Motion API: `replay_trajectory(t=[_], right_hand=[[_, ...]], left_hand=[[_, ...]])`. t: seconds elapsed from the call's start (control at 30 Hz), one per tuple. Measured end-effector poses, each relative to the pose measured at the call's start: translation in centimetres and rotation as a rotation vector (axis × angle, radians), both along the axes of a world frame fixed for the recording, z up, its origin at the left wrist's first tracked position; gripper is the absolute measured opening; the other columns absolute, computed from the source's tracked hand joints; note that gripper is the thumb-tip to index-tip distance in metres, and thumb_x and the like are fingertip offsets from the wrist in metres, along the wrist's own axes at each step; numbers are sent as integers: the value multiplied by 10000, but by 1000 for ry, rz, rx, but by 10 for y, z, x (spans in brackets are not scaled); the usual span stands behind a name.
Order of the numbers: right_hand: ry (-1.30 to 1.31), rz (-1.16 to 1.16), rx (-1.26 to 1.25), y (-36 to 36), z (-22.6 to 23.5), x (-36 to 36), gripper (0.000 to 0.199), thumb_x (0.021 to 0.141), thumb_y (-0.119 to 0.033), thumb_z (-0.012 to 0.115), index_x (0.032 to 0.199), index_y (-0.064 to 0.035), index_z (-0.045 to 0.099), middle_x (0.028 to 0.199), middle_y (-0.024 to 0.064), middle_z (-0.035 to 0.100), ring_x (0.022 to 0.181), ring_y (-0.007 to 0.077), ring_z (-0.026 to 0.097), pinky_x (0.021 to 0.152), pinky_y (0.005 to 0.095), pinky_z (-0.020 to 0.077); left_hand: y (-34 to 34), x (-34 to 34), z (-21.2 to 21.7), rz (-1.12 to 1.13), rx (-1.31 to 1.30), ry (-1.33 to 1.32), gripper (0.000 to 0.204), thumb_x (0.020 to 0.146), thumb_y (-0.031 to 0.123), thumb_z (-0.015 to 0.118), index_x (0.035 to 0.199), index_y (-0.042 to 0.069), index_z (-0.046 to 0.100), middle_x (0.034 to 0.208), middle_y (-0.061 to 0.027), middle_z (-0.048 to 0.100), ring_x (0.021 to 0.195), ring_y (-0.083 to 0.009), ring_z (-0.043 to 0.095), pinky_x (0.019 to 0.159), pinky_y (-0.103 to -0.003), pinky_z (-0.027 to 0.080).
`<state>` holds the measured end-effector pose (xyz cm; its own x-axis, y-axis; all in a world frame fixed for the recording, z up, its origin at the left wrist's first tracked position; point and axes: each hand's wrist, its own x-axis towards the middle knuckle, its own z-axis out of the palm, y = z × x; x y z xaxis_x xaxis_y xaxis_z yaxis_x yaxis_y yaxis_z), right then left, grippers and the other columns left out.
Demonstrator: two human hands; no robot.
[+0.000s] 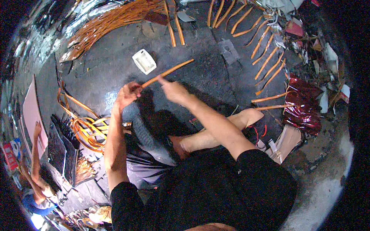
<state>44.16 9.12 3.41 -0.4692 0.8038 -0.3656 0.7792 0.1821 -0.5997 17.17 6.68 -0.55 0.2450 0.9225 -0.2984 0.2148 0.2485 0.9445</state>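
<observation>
A narrow orange-brown strip, possibly leather, slants up to the right in front of me. My left hand pinches its lower end, with the fingers closed around it. Close by, my right hand has its index finger stretched out to the middle of the strip; the other fingers look curled. That fingertip is slightly blurred, so how firmly it touches cannot be told. Just beyond the strip sits a small white rectangular dish, its contents too indistinct to name.
Similar strips lie in a row along the right, beside a shiny dark-red sheet. A long bundle of brown strips spreads at the back left. Coiled yellow-orange bands rest at left. Another person's arm shows at lower left.
</observation>
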Motion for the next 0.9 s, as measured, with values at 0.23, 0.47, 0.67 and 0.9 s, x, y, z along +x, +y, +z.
replay_trajectory(t=[0.23, 0.47, 0.67, 0.9], right_hand=[[467, -113, 427, -2, 20, -39, 317, 855, -217, 661, 1113, -41, 609, 796, 186, 662, 701, 340, 657, 621, 435, 511], [7, 150, 650, 60, 51, -27, 713, 753, -646, 634, 1316, -218, 549, 1474, 213, 306, 1388, 415, 190, 1119, 551, 132], [-56, 194, 617, 86, 42, -43, 812, 731, -750, 557, 1374, -260, 489, 1521, 244, 204, 1422, 426, 91, 1122, 598, 16], [-132, 257, 534, 102, 51, -56, 816, 737, -767, 531, 1350, -228, 526, 1532, 222, 197, 1429, 407, 80, 1122, 595, -6]], left_hand=[[-12, 10, 28, 27, 95, 230, 170, 882, 122, 581, 1005, 22, 643, 795, -55, 677, 697, -134, 624, 676, -290, 495], [22, 56, 25, -47, 217, 195, 224, 873, 142, 580, 1070, 52, 638, 858, -107, 698, 776, -214, 666, 746, -356, 508], [41, 59, 24, 45, 234, 455, 254, 862, 168, 580, 1088, 61, 625, 962, -188, 679, 914, -342, 666, 777, -419, 512], [39, 42, -10, 96, 233, 324, 225, 861, 182, 587, 1047, 63, 633, 958, -184, 679, 896, -338, 667, 776, -414, 509]])
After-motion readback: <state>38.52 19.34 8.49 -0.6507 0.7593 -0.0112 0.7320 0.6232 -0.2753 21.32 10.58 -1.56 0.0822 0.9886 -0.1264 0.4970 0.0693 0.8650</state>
